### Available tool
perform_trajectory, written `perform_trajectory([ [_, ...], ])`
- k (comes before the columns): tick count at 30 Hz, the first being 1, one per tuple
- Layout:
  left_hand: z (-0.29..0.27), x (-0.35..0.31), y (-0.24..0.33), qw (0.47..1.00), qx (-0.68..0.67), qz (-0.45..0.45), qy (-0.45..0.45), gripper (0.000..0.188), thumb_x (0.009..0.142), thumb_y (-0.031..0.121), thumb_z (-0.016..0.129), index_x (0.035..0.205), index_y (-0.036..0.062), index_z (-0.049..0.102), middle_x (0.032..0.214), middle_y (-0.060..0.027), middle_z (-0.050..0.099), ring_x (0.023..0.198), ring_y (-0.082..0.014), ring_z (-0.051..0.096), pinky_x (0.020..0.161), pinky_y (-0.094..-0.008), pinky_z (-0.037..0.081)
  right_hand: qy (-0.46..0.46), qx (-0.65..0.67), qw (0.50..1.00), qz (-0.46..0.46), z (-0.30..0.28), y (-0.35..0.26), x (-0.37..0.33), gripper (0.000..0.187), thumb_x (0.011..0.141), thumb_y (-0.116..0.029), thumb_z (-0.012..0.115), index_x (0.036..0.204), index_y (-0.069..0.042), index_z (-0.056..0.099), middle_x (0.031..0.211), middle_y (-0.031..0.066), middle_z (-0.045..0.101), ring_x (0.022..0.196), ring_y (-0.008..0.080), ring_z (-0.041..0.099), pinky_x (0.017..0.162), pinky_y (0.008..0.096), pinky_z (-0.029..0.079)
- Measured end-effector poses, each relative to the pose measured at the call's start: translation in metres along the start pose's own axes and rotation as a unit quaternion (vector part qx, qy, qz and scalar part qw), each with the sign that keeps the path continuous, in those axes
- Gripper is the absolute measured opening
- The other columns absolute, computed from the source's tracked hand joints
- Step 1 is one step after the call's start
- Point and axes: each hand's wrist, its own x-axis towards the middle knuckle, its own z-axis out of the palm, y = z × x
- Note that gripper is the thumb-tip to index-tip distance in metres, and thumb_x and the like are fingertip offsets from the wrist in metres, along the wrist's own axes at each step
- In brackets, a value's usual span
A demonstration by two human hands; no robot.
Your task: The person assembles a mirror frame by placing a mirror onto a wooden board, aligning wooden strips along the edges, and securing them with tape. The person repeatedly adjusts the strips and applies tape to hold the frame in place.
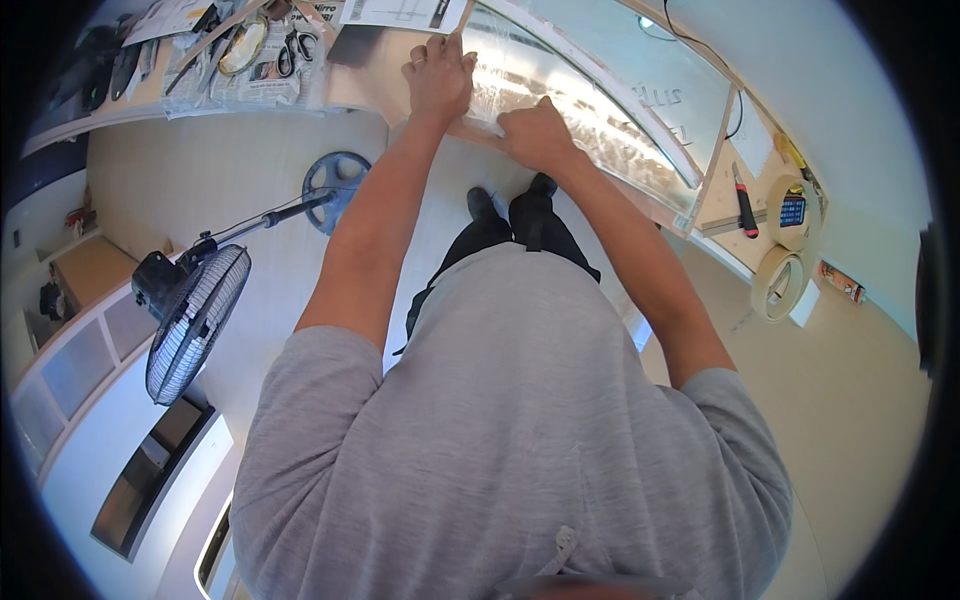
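My left hand (pixel 440 80) rests on the workbench beside the left edge of a long, shiny clear panel (pixel 580 100), its fingers apart and a ring on one of them. Crinkled clear film (pixel 487 95) shows at that end of the panel, between my two hands. Curled closed at the panel's near corner is my right hand (pixel 538 135); it appears to pinch the film, though its fingertips are partly hidden. A white printed sheet (pixel 405 12) and a dark flat piece (pixel 357 46) lie just past my left hand.
Black-handled scissors (pixel 296 52) lie on newspaper at the far left. On the right are a red-and-black cutter (pixel 745 203), a phone (pixel 792 209) and tape rolls (pixel 777 284). A black standing fan (pixel 198 320) stands left of me. A cable (pixel 690 38) runs along the back.
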Motion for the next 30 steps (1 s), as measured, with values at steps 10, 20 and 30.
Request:
perform_trajectory([
  [10, -0.009, 0.004, 0.005, 0.998, -0.004, 0.014, -0.054, 0.046, 0.100, 0.036, 0.053, 0.142, 0.0175, 0.052, 0.140, -0.0141, 0.050, 0.123, -0.0430, 0.045, 0.096, -0.0613, 0.038, 0.027, 0.103, 0.986, 0.126, -0.081, 0.129, -0.252, 0.015, 0.095, -0.018, 0.065, 0.095, -0.003, 0.064, 0.087, 0.0162, 0.062, 0.084, 0.0373, 0.054, 0.083, 0.0431, 0.039],
  [20, -0.009, 0.002, 0.007, 0.998, 0.000, 0.004, -0.064, 0.053, 0.096, 0.028, 0.059, 0.146, 0.0160, 0.046, 0.145, -0.0150, 0.044, 0.125, -0.0396, 0.041, 0.100, -0.0596, 0.035, 0.091, 0.222, 0.860, 0.449, -0.051, 0.203, -0.523, 0.028, 0.102, -0.024, 0.058, 0.112, 0.001, 0.067, 0.085, 0.0110, 0.066, 0.081, 0.0224, 0.060, 0.074, 0.0369, 0.047],
  [30, -0.002, 0.002, 0.000, 0.998, 0.029, 0.017, -0.045, 0.048, 0.102, 0.033, 0.054, 0.145, 0.0131, 0.053, 0.142, -0.0142, 0.047, 0.124, -0.0407, 0.046, 0.099, -0.0584, 0.039, 0.198, -0.073, 0.717, 0.664, -0.090, 0.224, -0.861, 0.038, 0.103, -0.032, 0.058, 0.123, -0.001, 0.068, 0.097, 0.0050, 0.071, 0.087, 0.0170, 0.067, 0.077, 0.0325, 0.054],
])
